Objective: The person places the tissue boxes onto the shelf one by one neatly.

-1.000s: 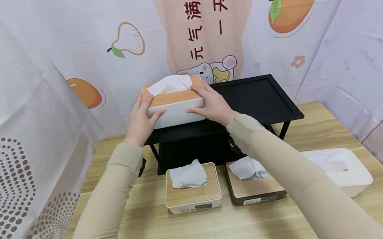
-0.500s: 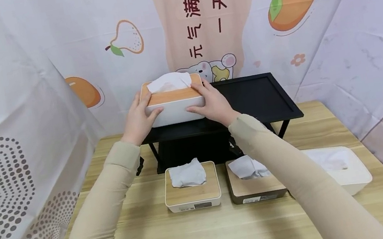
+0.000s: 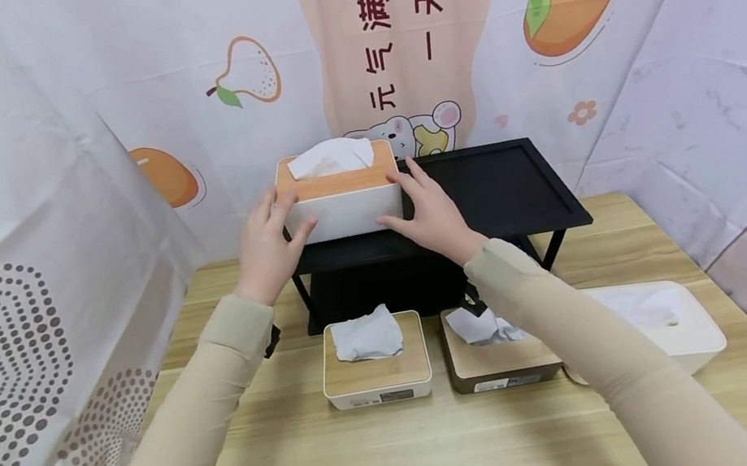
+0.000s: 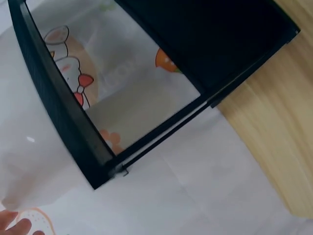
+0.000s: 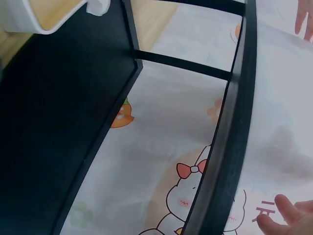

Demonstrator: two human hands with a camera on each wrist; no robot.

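A white tissue box (image 3: 344,214) with a wooden lid and a white tissue sticking up sits on the left part of the black two-tier rack's top shelf (image 3: 485,189). My left hand (image 3: 268,246) is at its left side, fingers spread, thumb near the front face. At the right side my right hand (image 3: 435,214) has its fingers lifted off the lid and spread, with the thumb near the front right corner. Whether any fingertip still touches the box is hard to tell. Fingertips (image 4: 17,226) show at a corner of the left wrist view, and fingers (image 5: 288,218) in the right wrist view.
In front of the rack, on the wooden table (image 3: 382,462), stand a cream tissue box (image 3: 376,373), a dark tissue box (image 3: 499,360) partly under my right sleeve, and a white tissue container (image 3: 687,333) at the right. A printed curtain (image 3: 163,37) hangs behind.
Both hands held the white tissue box before. Now their fingers have loosened and spread, and the right hand has drawn off to the right. The box stays on the shelf.
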